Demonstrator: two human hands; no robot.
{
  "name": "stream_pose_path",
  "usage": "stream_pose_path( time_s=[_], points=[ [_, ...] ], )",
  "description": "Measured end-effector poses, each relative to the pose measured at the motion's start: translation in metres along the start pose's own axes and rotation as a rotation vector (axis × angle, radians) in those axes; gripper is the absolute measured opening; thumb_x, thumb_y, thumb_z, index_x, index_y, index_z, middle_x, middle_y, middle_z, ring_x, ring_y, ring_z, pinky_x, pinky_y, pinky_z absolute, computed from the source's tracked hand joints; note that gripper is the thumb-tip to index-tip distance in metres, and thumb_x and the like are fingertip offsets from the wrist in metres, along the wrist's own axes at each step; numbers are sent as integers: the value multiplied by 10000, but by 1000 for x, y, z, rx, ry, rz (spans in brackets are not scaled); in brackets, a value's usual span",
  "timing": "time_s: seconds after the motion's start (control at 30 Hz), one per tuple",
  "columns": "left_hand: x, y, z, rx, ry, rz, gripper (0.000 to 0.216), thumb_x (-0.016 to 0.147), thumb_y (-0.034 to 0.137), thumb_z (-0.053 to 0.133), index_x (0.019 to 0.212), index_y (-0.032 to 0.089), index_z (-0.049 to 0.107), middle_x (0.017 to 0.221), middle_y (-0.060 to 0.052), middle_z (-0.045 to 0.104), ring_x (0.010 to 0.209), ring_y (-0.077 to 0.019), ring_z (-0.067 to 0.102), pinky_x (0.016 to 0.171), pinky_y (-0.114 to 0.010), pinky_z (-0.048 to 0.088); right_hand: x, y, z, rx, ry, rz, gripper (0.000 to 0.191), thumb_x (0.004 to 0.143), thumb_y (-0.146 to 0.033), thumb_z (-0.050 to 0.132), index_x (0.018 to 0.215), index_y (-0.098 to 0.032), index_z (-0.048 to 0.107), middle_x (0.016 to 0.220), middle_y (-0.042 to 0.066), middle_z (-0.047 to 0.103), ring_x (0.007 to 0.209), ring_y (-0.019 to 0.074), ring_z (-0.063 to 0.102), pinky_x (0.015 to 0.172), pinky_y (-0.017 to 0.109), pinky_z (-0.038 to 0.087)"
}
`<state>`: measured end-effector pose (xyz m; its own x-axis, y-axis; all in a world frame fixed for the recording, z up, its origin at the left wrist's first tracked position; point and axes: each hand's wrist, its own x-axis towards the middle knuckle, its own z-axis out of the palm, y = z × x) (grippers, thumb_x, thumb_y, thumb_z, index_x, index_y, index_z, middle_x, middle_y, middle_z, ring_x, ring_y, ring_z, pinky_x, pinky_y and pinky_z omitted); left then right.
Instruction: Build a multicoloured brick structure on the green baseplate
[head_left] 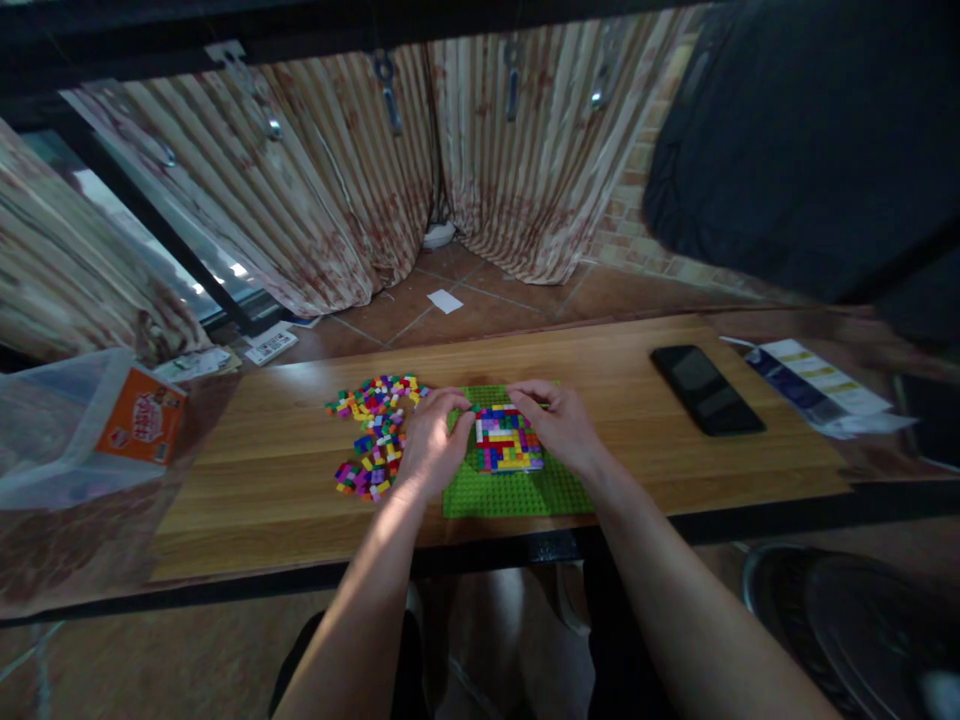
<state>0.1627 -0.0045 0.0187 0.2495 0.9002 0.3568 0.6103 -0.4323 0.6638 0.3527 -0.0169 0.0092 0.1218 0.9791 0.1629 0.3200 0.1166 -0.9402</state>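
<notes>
A green studded baseplate (pixel 517 497) lies near the front edge of the wooden table. On it sits a rectangular block of many-coloured toy bricks (pixel 508 440). My left hand (pixel 435 435) is at the block's upper left corner, thumb and fingers bent close together; whether a small brick is between them is too small to tell. At the upper right corner, my right hand (pixel 561 425) has its fingers curled and the thumb near the index finger, close to the block's edge. What its fingertips hold, if anything, is hidden. Loose small bricks (pixel 375 400) are spread left of the baseplate, partly behind my left hand.
A black phone (pixel 706 390) lies on the table (pixel 285 470) to the right. Left of the table is a clear plastic box (pixel 67 430) with an orange label. Papers (pixel 825 385) lie past the right end. Striped curtains (pixel 345 180) hang behind.
</notes>
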Motion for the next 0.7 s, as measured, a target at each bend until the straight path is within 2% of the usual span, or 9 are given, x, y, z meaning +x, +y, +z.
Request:
stream_pose_path(
  time_s=[0.17,0.4,0.7],
  points=[
    [-1,5,4,72,-26,33,109,889,208,529,892,205,639,1084,-63,660,1083,-214,599,998,-393,470,-1,3,2,14,-68,-42,258,845,-361,584,959,-199,749,975,55,752,899,187,673,831,326,507],
    [2,6,8,161,-43,112,175,910,199,498,925,202,673,1117,-71,658,1089,-222,593,1001,-392,476,-2,1,6,-86,-164,-80,249,878,-348,568,1014,-231,740,956,48,735,848,171,657,779,309,512],
    [1,5,12,158,1,150,166,912,239,533,909,197,695,1080,-67,675,1036,-211,609,971,-372,487,-1,4,9,-154,-169,-97,241,896,-303,539,1005,-234,743,944,43,724,848,174,655,770,305,508]
  ],
)
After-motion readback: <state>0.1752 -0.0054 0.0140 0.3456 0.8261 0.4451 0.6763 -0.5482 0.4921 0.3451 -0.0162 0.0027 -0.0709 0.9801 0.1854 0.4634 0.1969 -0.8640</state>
